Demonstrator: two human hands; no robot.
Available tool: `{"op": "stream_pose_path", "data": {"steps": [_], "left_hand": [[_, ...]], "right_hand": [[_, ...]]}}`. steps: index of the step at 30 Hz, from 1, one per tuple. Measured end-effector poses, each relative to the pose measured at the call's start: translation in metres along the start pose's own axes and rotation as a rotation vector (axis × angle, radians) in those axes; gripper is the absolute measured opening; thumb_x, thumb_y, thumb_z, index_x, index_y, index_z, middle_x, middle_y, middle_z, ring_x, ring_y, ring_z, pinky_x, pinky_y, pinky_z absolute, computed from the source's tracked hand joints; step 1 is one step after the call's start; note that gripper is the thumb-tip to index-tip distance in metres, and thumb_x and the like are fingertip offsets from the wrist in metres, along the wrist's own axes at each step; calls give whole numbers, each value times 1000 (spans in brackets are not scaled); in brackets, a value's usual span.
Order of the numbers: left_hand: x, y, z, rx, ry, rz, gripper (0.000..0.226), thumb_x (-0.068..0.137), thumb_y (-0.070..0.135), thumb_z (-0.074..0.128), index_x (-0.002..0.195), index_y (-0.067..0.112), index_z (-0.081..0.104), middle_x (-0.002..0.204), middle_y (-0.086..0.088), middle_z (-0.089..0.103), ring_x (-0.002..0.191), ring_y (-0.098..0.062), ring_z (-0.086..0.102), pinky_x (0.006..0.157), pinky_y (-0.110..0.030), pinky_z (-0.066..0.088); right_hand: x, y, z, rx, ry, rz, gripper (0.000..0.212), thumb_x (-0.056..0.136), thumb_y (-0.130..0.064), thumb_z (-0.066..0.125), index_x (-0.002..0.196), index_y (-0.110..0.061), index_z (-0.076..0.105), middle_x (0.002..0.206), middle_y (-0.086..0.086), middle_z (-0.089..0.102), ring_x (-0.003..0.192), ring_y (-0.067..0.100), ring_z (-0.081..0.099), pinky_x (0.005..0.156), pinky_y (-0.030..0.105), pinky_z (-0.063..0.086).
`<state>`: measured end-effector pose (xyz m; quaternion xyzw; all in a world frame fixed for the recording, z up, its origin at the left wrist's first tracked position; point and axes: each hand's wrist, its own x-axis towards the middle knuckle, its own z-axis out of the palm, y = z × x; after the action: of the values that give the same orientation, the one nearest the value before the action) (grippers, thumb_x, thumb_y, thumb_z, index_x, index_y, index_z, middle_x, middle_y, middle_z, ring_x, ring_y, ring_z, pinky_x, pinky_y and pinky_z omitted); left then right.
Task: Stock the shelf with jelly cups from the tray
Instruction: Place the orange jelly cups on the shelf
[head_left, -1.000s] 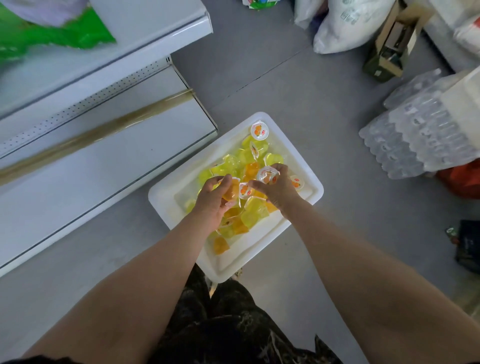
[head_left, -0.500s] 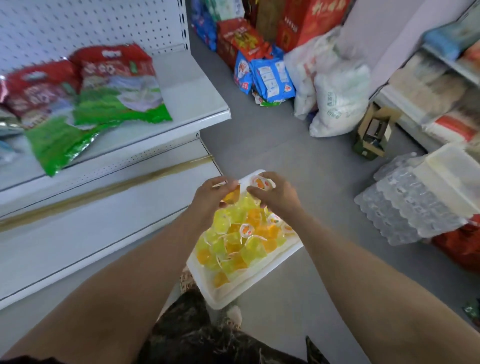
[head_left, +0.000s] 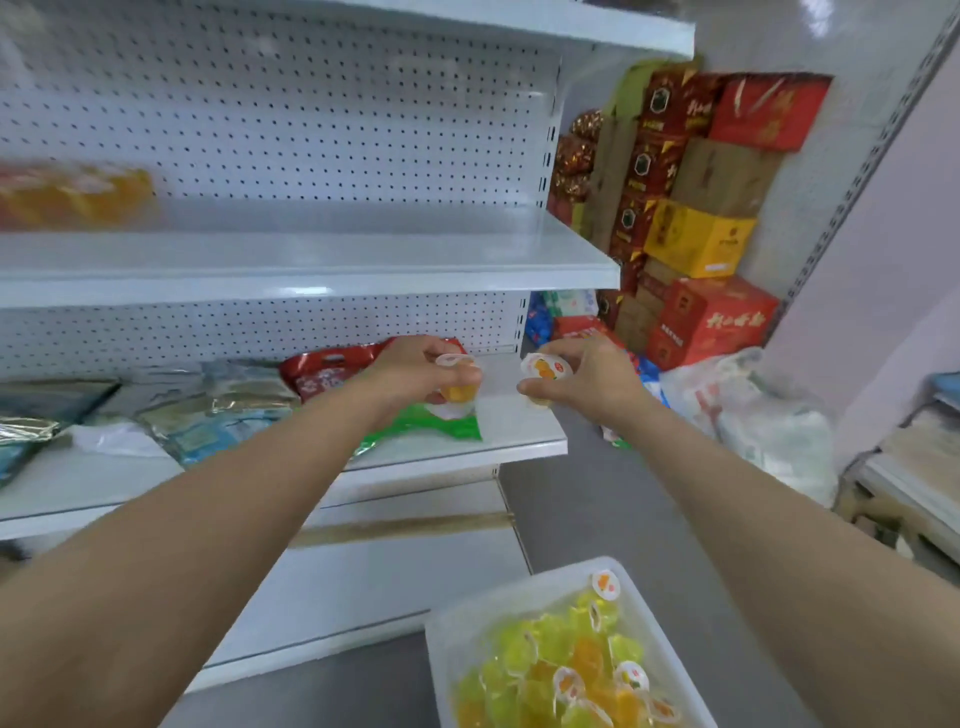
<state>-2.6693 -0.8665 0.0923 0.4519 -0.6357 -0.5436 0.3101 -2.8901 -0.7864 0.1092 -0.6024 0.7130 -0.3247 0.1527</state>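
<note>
Left hand (head_left: 415, 371) grips an orange jelly cup (head_left: 457, 382); right hand (head_left: 587, 376) grips another cup (head_left: 545, 370). Judged light, thin-walled, crushable: hold by the sides, gently.

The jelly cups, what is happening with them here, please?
A person is moving them from the white tray on the floor to a shelf. The left hand holds an orange jelly cup, and the right hand holds another jelly cup with a fruit-printed lid. Both are raised in front of the white shelf that holds snack bags. Neither cup is set down yet. Many cups remain in the tray.
</note>
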Motion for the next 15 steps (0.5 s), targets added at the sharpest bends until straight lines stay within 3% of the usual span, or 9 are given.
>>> {"op": "stream_pose_path", "data": {"steps": [4, 6, 8, 10, 13, 15], "left_hand": [[-7, 37, -61, 17, 56, 35, 50, 68, 14, 88, 111, 7, 63, 112, -12, 68, 90, -21, 71, 71, -33, 61], [-10, 52, -93, 72, 62, 43, 48, 71, 9, 86, 112, 5, 61, 112, -11, 66, 83, -16, 69, 61, -24, 58], [-12, 64, -128, 151, 66, 49, 43, 73, 9, 85, 108, 7, 60, 112, -11, 66, 88, -17, 69, 69, -28, 60], [-13, 73, -166, 241, 85, 44, 42, 74, 12, 84, 108, 7, 60, 114, -11, 63, 97, -22, 67, 81, -34, 59], [-13, 82, -228, 357, 115, 19, 58, 74, 14, 85, 123, 5, 55, 121, -8, 55, 102, -24, 65, 81, -32, 59], [-15, 86, -271, 451, 133, 18, 50, 75, 18, 85, 116, 4, 61, 118, -8, 60, 98, -21, 67, 83, -32, 59]], "right_hand": [[22, -71, -5, -30, -20, -91, 42, 68, -38, 88, 101, -15, 75, 87, -8, 68, 77, 3, 61, 57, 5, 39], [33, -104, -1, -47, -21, -146, 52, 68, -41, 87, 112, -17, 72, 97, -7, 63, 90, 8, 60, 69, 14, 41], [45, -137, 7, -59, -27, -198, 60, 69, -44, 86, 121, -21, 67, 107, -5, 58, 95, 10, 56, 75, 19, 39], [61, -171, 20, -61, -49, -251, 66, 69, -43, 85, 128, -25, 61, 109, -3, 58, 93, 13, 57, 66, 17, 39], [86, -224, 48, -64, -77, -303, 74, 71, -40, 85, 135, -31, 51, 111, -2, 58, 84, 10, 57, 59, 15, 37], [101, -262, 70, -44, -108, -329, 76, 72, -36, 85, 138, -31, 47, 111, -3, 57, 83, 10, 56, 64, 20, 39]]}}
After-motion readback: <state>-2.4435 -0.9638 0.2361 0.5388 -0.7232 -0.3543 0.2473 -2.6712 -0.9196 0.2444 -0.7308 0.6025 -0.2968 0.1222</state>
